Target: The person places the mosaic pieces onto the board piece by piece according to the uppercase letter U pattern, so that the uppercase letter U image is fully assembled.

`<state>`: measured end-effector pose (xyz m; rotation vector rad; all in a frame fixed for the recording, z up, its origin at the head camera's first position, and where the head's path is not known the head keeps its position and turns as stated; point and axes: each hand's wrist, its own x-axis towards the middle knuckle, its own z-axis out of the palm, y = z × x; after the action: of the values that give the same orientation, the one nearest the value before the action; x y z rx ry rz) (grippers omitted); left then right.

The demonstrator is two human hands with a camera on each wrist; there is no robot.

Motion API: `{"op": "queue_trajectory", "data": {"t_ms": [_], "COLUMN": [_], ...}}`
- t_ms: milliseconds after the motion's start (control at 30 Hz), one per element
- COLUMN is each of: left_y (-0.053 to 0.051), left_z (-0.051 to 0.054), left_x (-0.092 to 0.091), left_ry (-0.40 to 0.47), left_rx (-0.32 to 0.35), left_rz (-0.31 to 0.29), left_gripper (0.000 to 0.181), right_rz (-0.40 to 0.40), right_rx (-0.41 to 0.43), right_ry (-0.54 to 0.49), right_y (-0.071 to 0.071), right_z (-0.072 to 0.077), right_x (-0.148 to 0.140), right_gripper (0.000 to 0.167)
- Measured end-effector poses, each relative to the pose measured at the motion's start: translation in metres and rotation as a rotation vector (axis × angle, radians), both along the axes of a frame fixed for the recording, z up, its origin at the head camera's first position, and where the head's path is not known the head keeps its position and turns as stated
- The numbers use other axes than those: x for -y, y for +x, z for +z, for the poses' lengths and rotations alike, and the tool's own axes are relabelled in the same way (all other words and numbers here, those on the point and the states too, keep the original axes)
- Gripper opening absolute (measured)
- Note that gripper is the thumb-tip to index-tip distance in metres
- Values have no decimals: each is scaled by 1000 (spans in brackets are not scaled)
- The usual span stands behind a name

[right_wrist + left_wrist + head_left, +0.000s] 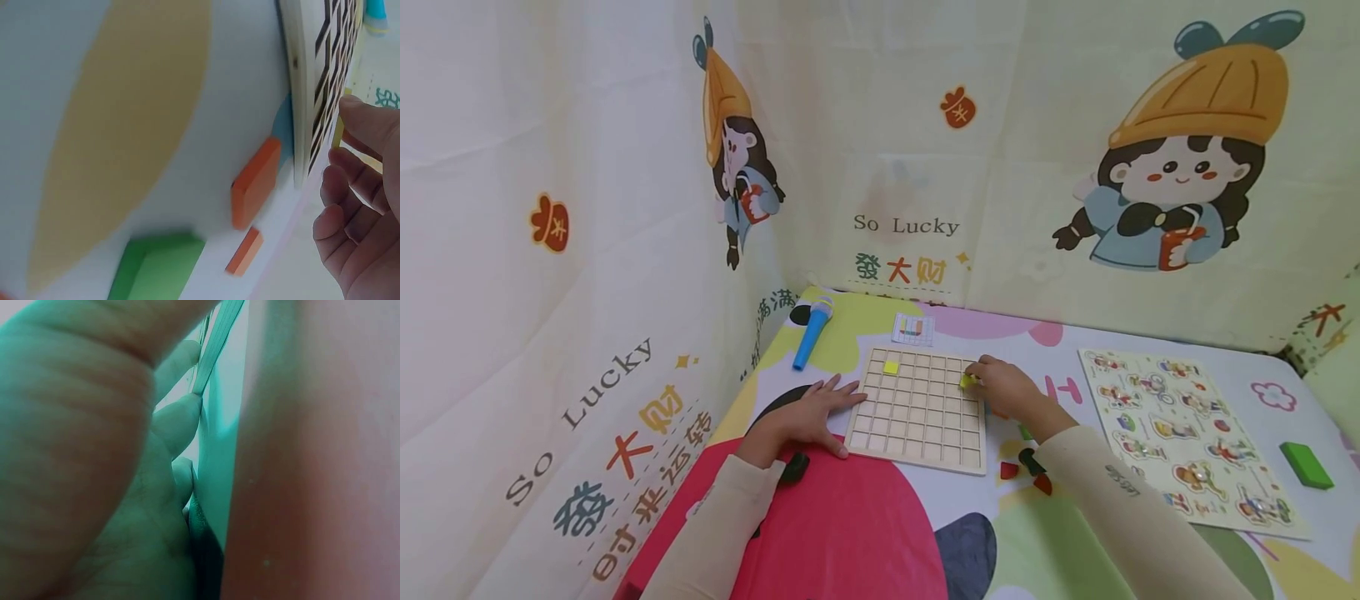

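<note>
"How do the hands lie?"
"We see the left hand (808,415) spread against the left edge of the grid board (917,429); the right hand (1009,388) pinches a yellow piece (966,381) at its far right."
"Progress?"
"Early, we judge: one yellow square (891,367) sits far left on the board; loose red pieces (1009,471) lie off its near right."
"Writing?"
"We read 'So Lucky' and '發大财' on the far backdrop (820,125)."

Left hand (807,417) — splayed | right hand (1006,388) — pinching | arms (722,521) stretched forward
</note>
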<state>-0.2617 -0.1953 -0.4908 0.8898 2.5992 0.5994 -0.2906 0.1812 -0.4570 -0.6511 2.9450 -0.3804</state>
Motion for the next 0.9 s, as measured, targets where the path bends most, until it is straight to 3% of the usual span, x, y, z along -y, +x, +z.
{"op": "queue_trajectory", "data": {"t_ms": [167,433,667,900], "left_y": [1,0,0,2], "left_z": [1,0,-1,3], "left_x": [0,1,0,-2], "left_ry": [27,16,-7,0], "left_rx": [3,4,2,21], "left_rz": [-24,-16,-6,24], "left_gripper": [103,103,102,103], "right_rz": [7,94,128,112], "right_rx": [-4,-79,-63,-51], "right_ry": [-37,-50,-26,-27], "right_y": [-1,-3,-7,-13], "right_z": [-6,-7,-8,-10], "right_x": [10,27,44,60], "right_gripper": [31,26,28,28]}}
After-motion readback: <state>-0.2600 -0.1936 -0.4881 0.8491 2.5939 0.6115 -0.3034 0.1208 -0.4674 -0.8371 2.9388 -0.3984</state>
